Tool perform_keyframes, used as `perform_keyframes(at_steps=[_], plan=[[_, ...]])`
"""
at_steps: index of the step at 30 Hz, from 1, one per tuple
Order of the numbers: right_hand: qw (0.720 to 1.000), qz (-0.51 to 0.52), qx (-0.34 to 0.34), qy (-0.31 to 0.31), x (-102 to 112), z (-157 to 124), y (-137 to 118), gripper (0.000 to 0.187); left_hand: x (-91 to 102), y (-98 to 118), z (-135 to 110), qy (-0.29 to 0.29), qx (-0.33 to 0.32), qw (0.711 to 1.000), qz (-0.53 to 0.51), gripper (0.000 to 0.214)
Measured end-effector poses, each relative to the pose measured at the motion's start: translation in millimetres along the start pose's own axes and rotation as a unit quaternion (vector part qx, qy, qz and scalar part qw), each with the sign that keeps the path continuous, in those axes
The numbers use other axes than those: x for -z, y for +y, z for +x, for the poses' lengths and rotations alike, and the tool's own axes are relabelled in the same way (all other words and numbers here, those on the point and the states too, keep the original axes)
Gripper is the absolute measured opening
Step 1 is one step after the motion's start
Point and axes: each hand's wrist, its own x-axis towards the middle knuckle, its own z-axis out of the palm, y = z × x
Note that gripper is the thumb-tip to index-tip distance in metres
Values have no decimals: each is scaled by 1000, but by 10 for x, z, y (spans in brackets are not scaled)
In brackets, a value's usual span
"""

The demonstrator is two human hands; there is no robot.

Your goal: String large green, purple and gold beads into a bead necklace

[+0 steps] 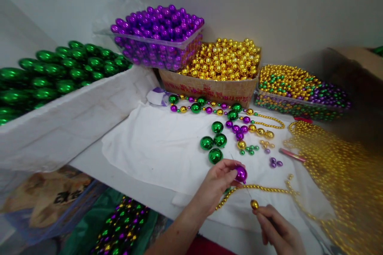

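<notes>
My left hand (pixel 218 183) is closed in a pinch on a purple ball bead (pixel 241 174) just above the white cloth (pixel 155 147). Below and to its right, my right hand (pixel 277 229) pinches something thin with a small gold bead (pixel 254 204) at its tip. A strand of small gold beads (pixel 263 188) runs between both hands toward the right. Just above my left hand lie three loose green balls (pixel 215 143). Farther back on the cloth lies a strung chain of green, purple and gold beads (pixel 221 109).
A white box of large green balls (pixel 54 75) stands at left. At the back stand a clear tray of purple balls (pixel 158 32), a cardboard box of gold balls (pixel 221 59) and a tray of mixed small beads (pixel 299 85). Gold bead strands (pixel 338 167) pile at right. A pink pen-like stick (pixel 291 155) lies nearby.
</notes>
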Motion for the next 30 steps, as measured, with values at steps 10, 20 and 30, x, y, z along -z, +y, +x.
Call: perform_keyframes(at_steps=[10, 20, 30], plan=[[991, 118, -40, 55, 140, 54, 192, 29, 42, 37, 644, 11, -156, 893, 421, 9], [987, 140, -55, 63, 198, 34, 99, 29, 54, -174, 1122, -12, -115, 876, 469, 11], [997, 55, -52, 24, 237, 29, 50, 32, 186, 108, 680, 16, 98, 994, -39, 18]])
